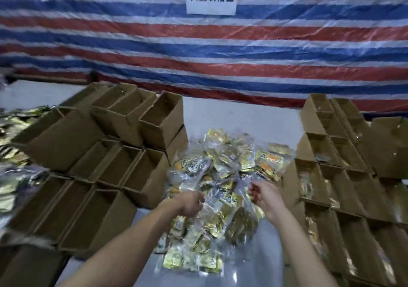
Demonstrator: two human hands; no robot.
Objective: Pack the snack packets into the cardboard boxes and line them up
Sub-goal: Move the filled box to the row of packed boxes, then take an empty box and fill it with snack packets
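— Looking at the snack packets (223, 176), what is hard to read?
— Blur smears them. The left hand (189, 203) lies on the pile, fingers tucked under; the right hand (265, 195) curls at its right edge. Whether either pinches a wrapper, I cannot tell.
— And the boxes?
— Left of the pile, stacked cardboard boxes (123, 167) show bare brown insides. Right of it, packed boxes (331, 176) hold glinting packets, partly cut off by the frame edge.
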